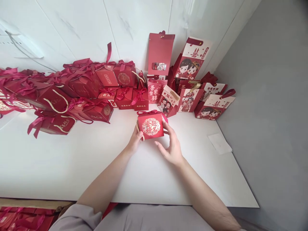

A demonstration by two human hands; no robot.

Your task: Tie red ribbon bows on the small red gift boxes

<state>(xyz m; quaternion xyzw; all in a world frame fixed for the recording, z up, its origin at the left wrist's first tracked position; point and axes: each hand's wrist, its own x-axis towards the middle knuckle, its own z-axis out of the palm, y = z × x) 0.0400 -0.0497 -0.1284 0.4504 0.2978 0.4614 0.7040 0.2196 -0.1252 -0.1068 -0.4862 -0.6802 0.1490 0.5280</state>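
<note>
A small red gift box (151,126) with a gold round emblem, a dark red ribbon bow on top and a twisted cord handle is held above the white table. My left hand (135,140) grips its left side, thumb at the lower front corner by the cord. At the right side of the box is my right hand (172,147); its fingertips touch the edge near the ribbon. The right thumb stands apart from the box, below its lower corner. Part of the fingers of both hands is hidden behind the box.
Many red ribboned boxes (83,81) are piled along the wall at left. Upright red and white gift bags (190,61) stand behind the hands at right. A white paper (220,143) lies near the table's right edge. Lower left, a cardboard carton (31,202) contains more red boxes.
</note>
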